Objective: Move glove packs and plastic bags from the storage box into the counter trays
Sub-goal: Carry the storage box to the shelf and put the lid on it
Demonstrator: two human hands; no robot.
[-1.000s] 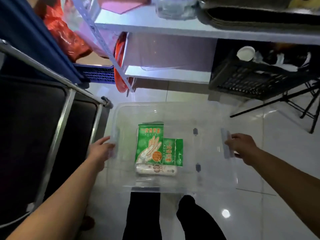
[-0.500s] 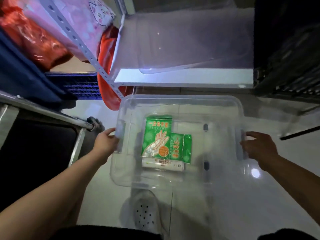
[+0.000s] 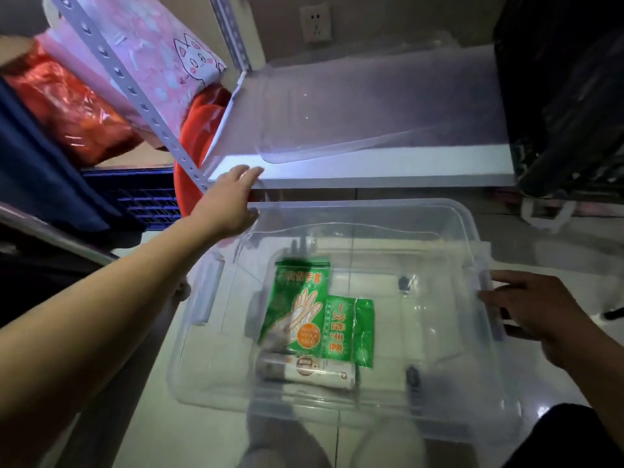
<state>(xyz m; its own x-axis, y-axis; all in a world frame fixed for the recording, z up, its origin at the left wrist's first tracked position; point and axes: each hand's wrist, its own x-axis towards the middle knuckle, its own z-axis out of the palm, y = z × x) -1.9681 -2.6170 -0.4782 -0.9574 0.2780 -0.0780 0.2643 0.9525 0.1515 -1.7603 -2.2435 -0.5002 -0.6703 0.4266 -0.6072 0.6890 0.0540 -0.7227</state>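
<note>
Presently the clear storage box (image 3: pixel 371 207) sits before the shelf (image 3: pixel 371 170), holding a large glove pack (image 3: pixel 297 298) touching a small glove pack (image 3: pixel 351 329), and a white roll (image 3: pixel 304 366) with a blurred label. The left hand (image 3: pixel 229 201), fingers straight, is at the box's far-left corner, contact unclear. The right hand (image 3: pixel 530 309) grips the right rim handle.

Lighting is dim; the brightest band lies on the shelf edge (image 3: pixel 371 170), centre frame. Glare spot on floor (image 3: pixel 546 412), lower right. Glove packs (image 3: pixel 299 309) motion-blurred (lettering smeared). Wide-angle bowing at edges.
</note>
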